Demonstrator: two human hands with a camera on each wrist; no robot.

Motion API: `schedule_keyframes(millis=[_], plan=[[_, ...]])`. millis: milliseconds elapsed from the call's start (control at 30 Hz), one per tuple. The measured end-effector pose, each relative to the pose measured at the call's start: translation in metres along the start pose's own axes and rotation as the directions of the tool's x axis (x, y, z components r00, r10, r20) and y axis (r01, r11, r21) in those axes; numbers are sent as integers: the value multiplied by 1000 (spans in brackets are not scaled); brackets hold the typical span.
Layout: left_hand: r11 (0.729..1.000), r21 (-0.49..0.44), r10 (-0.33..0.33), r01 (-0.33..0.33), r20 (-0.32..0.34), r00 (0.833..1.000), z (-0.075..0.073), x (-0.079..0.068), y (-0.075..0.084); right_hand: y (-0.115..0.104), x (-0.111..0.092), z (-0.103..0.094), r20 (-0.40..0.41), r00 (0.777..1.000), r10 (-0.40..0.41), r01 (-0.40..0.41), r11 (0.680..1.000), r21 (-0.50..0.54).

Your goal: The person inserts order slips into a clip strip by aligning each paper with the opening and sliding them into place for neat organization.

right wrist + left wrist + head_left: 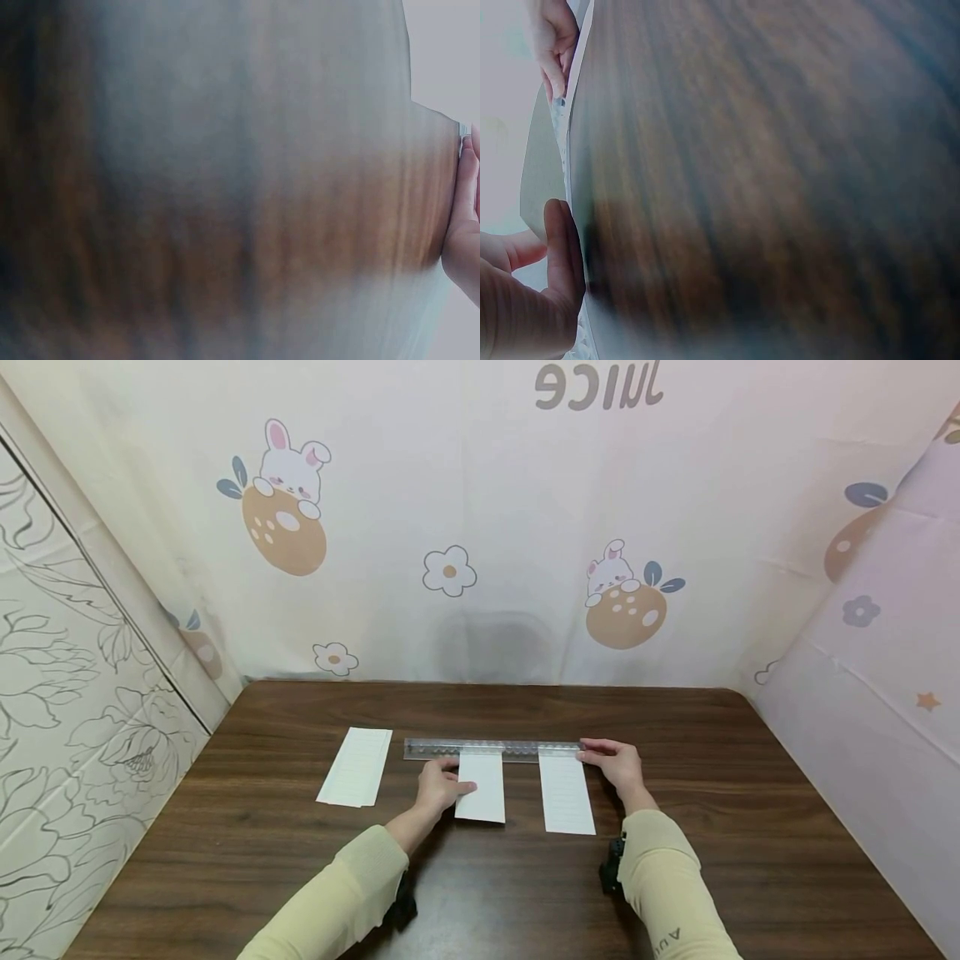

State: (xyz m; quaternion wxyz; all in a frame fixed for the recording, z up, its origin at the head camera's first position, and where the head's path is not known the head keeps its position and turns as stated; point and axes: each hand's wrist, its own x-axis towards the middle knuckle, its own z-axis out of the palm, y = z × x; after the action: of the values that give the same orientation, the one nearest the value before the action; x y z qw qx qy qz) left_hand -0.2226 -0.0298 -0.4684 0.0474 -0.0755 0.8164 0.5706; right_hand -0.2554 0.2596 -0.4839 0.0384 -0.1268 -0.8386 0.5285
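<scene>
A clear plastic ruler (521, 752) lies crosswise on the table. My right hand (617, 764) grips its right end between thumb and fingers. My left hand (438, 787) holds the left edge of a white paper slip (482, 785), thumb on top and the fingers at the side. The top of this slip reaches the ruler; its lower end looks slightly raised. In the left wrist view the slip (541, 161) stands tilted off the wood by the thumb. A second, lined slip (567, 793) lies near the right hand, its top edge at the ruler.
A small stack of lined paper slips (354, 767) lies on the left of the brown wooden table (300, 893). Behind the table's far edge hangs a printed curtain (390, 510). More curtain closes in both sides.
</scene>
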Motion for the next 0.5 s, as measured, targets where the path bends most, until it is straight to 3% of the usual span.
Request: schedule_keyframes(millis=[500], plan=[[1000, 8, -3, 3, 11, 1000, 6, -2, 4, 0, 0, 0, 4, 1000, 0, 0, 1000, 8]])
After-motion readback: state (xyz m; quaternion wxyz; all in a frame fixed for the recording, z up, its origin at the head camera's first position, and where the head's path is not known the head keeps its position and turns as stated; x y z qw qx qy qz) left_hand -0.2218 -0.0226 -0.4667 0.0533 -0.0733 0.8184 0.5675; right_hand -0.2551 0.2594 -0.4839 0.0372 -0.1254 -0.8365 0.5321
